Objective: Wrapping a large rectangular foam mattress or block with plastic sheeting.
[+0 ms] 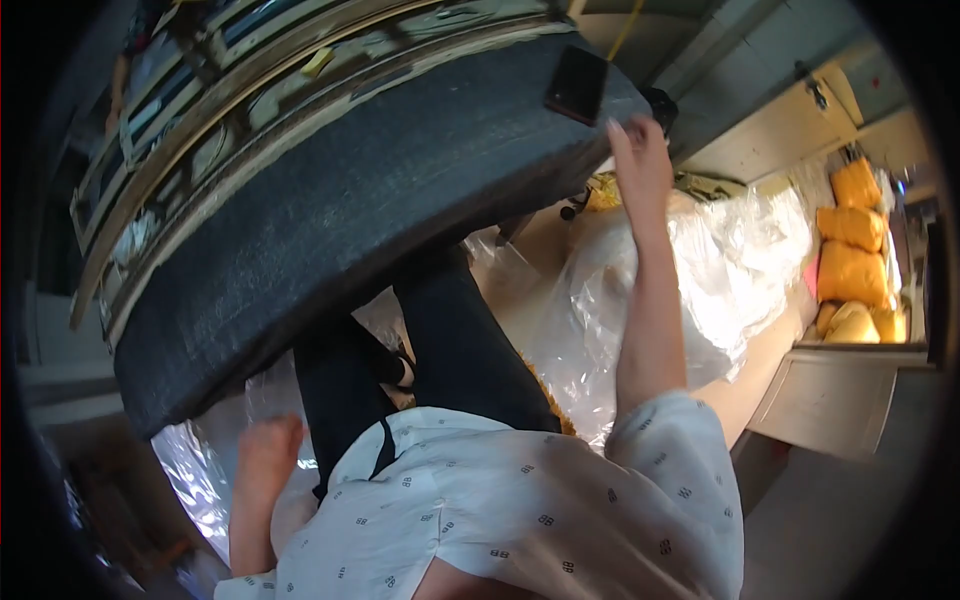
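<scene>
My right hand (645,160) is stretched forward to the right end of a long dark padded surface (350,190). Its thumb and fingers are loosely bent and apart, and I see nothing held in it. Just beyond and to the left of its fingertips, a dark phone (577,85) lies flat on the padding. Low on the left, my left hand (270,450) hangs beside my thigh, below the near edge of the padding. Its fingers are curled in, slightly blurred, and their inner side is hidden.
Behind the padded surface runs a slatted frame (215,115) with a small yellow piece (318,62) on it. Clear plastic sheeting (720,270) is heaped on the right. Several orange-yellow bundles (852,270) are stacked farther right. A person's arm (118,90) shows at far left.
</scene>
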`<action>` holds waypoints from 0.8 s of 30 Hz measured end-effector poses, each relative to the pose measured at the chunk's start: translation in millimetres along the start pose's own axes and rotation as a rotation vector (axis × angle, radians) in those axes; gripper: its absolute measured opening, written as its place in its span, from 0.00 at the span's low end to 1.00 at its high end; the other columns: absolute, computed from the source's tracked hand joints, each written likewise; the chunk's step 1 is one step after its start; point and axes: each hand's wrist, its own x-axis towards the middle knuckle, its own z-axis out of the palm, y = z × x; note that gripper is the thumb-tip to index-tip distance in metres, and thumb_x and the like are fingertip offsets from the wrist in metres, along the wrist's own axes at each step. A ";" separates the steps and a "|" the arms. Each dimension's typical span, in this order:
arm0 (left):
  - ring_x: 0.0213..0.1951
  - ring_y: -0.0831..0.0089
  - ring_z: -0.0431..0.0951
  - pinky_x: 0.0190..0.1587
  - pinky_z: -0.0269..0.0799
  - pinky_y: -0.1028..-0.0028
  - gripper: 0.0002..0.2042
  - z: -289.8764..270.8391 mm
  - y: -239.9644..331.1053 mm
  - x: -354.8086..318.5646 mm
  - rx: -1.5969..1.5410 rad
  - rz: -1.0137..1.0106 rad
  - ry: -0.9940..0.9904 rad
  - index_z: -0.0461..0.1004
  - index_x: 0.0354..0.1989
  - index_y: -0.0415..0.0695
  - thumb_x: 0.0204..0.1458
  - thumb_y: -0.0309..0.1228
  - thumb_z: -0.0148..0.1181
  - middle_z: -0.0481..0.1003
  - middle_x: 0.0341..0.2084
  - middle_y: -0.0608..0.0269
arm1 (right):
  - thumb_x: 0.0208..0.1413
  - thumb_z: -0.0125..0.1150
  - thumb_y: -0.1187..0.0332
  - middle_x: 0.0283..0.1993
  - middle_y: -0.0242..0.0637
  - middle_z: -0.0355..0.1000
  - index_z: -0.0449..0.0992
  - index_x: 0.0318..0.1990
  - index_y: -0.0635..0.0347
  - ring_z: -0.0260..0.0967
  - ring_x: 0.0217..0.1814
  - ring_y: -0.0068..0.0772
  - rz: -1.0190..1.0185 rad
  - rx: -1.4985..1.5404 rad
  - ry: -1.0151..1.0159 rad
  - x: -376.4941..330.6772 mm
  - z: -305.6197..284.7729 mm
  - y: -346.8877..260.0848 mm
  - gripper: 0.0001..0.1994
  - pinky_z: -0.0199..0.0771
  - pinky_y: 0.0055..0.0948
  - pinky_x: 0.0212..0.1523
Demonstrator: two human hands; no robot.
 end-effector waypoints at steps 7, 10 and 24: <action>0.30 0.70 0.75 0.34 0.71 0.74 0.17 -122.6 131.4 108.6 -0.357 0.396 0.955 0.68 0.50 0.43 0.49 0.22 0.56 0.72 0.29 0.57 | 0.33 0.67 0.43 0.47 0.51 0.62 0.59 0.49 0.70 0.62 0.51 0.52 0.148 -0.487 -0.123 58.1 74.0 -12.6 0.43 0.65 0.43 0.48; 0.31 0.73 0.75 0.34 0.71 0.76 0.18 -138.1 172.4 159.2 -0.400 0.597 0.825 0.67 0.50 0.43 0.50 0.22 0.55 0.72 0.30 0.59 | 0.31 0.69 0.51 0.46 0.53 0.65 0.59 0.49 0.70 0.64 0.50 0.52 0.184 -0.325 -0.169 73.1 64.1 -5.0 0.41 0.64 0.42 0.49; 0.22 0.76 0.66 0.28 0.64 0.76 0.12 -218.1 289.1 351.2 -0.419 0.776 0.728 0.67 0.46 0.44 0.55 0.32 0.52 0.66 0.20 0.64 | 0.48 0.55 0.68 0.35 0.32 0.71 0.69 0.47 0.59 0.66 0.25 0.19 0.788 1.270 -0.007 110.9 -57.6 146.7 0.17 0.62 0.16 0.19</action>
